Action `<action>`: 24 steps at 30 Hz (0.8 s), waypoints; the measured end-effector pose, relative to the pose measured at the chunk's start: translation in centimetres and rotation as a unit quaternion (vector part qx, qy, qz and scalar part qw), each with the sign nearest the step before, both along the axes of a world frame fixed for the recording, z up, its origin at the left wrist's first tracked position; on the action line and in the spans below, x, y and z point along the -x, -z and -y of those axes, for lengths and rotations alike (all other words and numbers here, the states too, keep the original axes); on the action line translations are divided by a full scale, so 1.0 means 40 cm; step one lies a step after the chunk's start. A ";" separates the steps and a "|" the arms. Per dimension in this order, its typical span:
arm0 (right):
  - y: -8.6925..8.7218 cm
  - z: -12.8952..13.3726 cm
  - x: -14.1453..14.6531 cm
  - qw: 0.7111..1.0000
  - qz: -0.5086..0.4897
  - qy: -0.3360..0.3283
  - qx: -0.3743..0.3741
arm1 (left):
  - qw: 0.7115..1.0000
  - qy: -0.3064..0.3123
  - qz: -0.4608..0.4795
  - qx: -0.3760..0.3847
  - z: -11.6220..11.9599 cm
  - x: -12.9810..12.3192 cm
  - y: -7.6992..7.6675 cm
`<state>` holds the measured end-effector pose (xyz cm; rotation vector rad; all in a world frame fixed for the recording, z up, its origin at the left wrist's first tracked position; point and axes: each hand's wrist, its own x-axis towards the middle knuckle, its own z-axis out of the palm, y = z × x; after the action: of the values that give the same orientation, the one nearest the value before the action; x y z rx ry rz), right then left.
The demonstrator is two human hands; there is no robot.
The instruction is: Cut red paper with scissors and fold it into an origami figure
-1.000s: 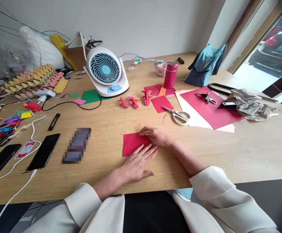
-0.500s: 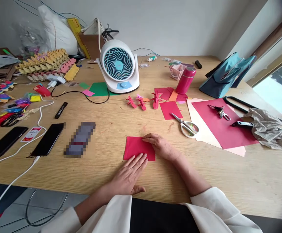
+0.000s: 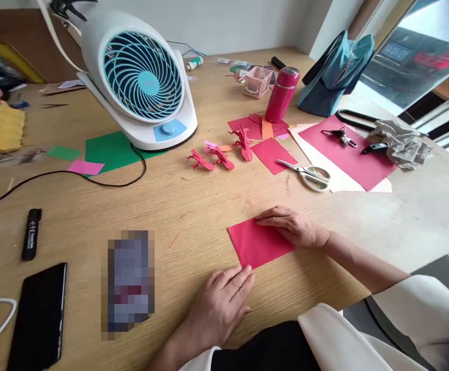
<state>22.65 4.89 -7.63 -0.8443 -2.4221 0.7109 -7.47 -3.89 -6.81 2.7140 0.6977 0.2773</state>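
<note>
A red square sheet of paper (image 3: 257,245) lies flat on the wooden table near its front edge. My left hand (image 3: 224,304) is palm down with fingers stretched out, its fingertips at the sheet's near left edge. Over the sheet's right side rests my right hand (image 3: 292,225), its fingers pressed together and their tips on the paper; their undersides are hidden. Beyond the sheet stand three small folded red paper figures, one of them (image 3: 242,142) closest to a second red square (image 3: 273,154).
Silver scissors (image 3: 313,178) lie right of the figures. Farther back are a white fan (image 3: 131,77), a pink bottle (image 3: 282,95) and a teal bag (image 3: 327,77). Keys (image 3: 340,136) rest on large red paper (image 3: 358,165). At left are a phone (image 3: 38,314) and black marker (image 3: 31,234).
The view has turned and moved closer to the table. My left hand has slid back from the middle of the sheet to its near edge. My right hand stays at the sheet's right side.
</note>
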 end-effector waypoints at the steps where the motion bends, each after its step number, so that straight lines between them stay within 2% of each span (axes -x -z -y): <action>1: -0.004 0.008 0.006 1.000 0.014 0.017 0.002 | 1.000 -0.003 0.012 0.029 -0.003 0.001 -0.003; 4: -0.018 0.036 0.028 0.996 0.051 0.068 0.000 | 0.994 0.000 0.043 0.097 0.003 0.008 -0.006; 7: -0.034 0.065 0.046 0.992 0.075 0.103 -0.013 | 0.988 -0.002 0.073 0.134 0.020 0.014 0.003; 10: -0.048 0.101 0.059 0.986 0.104 0.131 -0.025 | 0.976 -0.050 0.129 0.167 0.036 0.009 0.010; 13: -0.057 0.150 0.080 0.976 0.139 0.167 -0.030 | 0.949 -0.117 0.206 0.207 0.048 -0.002 0.007; 20: -0.060 0.331 0.139 0.962 0.223 0.159 -0.002 | 0.853 -0.276 0.352 0.269 0.065 -0.014 0.001; 22: -0.051 0.394 0.132 0.959 0.235 0.161 0.001 | 0.834 -0.296 0.368 0.284 0.064 -0.012 0.010; 24: -0.036 0.453 0.114 0.956 0.241 0.164 -0.025 | 0.835 -0.289 0.366 0.291 0.063 -0.008 0.020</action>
<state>18.08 -13.23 -6.20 -1.4979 -2.5916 0.3393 -7.15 -6.42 -7.59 1.5677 1.0951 0.9907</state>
